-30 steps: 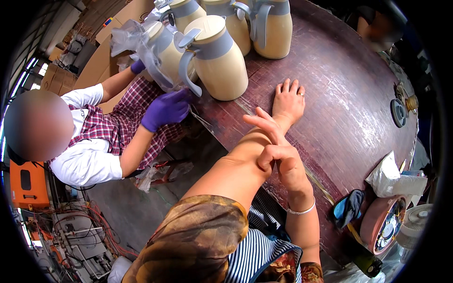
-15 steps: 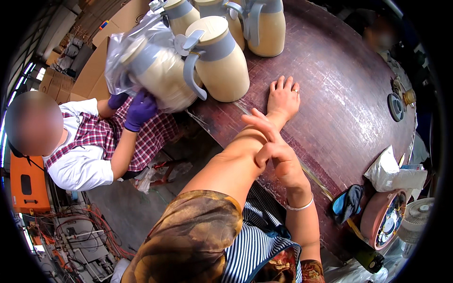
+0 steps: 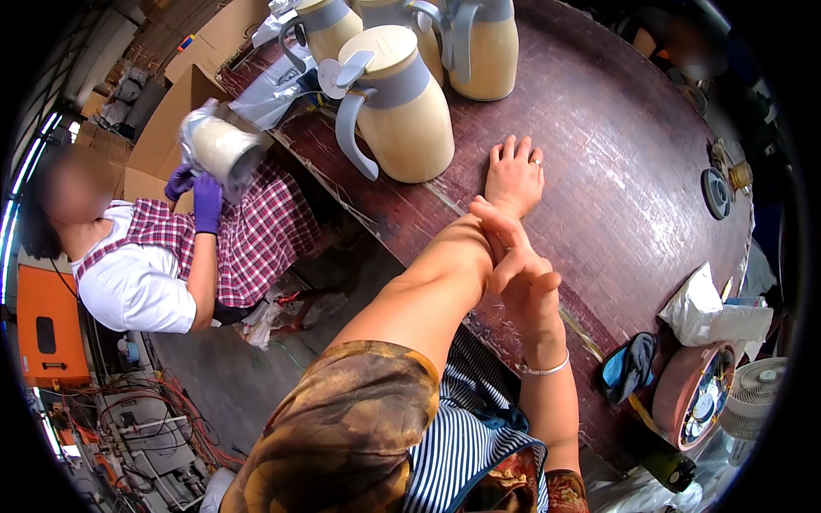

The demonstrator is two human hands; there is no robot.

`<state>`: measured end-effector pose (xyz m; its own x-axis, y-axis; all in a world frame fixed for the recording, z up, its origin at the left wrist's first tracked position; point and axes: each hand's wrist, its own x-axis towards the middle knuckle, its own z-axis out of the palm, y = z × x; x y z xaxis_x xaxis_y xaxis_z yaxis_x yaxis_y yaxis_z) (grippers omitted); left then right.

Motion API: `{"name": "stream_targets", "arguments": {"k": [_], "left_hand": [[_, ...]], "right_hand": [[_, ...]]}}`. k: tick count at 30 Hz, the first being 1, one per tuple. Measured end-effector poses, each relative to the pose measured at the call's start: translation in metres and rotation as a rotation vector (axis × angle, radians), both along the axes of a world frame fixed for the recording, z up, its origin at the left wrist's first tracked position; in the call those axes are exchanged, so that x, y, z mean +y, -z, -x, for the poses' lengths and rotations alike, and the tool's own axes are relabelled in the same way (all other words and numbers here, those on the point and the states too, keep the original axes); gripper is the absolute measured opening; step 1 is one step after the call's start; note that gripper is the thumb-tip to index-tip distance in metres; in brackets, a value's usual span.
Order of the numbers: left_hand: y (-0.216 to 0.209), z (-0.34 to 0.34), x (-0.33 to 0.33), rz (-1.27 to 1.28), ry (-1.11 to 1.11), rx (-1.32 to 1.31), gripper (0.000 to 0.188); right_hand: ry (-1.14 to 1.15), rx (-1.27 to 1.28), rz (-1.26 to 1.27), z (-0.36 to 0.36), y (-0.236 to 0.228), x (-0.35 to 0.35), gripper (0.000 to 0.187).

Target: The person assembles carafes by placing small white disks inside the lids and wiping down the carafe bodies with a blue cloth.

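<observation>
My left hand [image 3: 514,179] lies palm down on the dark red tabletop [image 3: 590,162], fingers stretched out, a ring on one of them. Against my left forearm, close to the wrist, rests my right hand [image 3: 526,278]; its fingers are loosely bent and apart, with nothing in them. Nearest to my left hand stands a cream jug [image 3: 406,124] with a grey-blue collar and handle and a round tag. Behind it are several similar jugs, among them a cream jug [image 3: 485,60] and another cream jug [image 3: 329,36].
At the left, a co-worker in purple gloves [image 3: 205,203] holds a plastic-wrapped jug [image 3: 221,147] beside an open carton [image 3: 161,137]. Toward the right lie a dark cloth [image 3: 634,368], a round fan-like device [image 3: 703,402], a bottle [image 3: 671,470] and a black ring-shaped part [image 3: 717,194].
The co-worker has moved the bagged jug left, away from the table toward the carton. My right hand has shifted slightly right and turned along my left forearm; my left hand stays put.
</observation>
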<state>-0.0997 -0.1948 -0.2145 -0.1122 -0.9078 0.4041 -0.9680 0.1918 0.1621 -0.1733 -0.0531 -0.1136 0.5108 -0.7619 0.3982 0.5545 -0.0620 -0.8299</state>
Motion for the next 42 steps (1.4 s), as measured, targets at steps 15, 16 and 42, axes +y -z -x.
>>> {"name": "stream_targets", "arguments": {"k": [15, 16, 42], "left_hand": [[0.006, 0.001, 0.002, 0.013, -0.027, 0.001, 0.038], [0.009, 0.000, 0.002, 0.015, -0.021, -0.002, 0.038], [0.003, 0.001, 0.006, 0.000, 0.012, 0.107, 0.037]], "right_hand": [[0.137, 0.324, 0.346, -0.017, -0.020, 0.008, 0.073], [0.126, 0.316, 0.296, -0.015, -0.017, 0.009, 0.075], [0.139, 0.237, 0.297, -0.014, -0.004, 0.010, 0.056]]}}
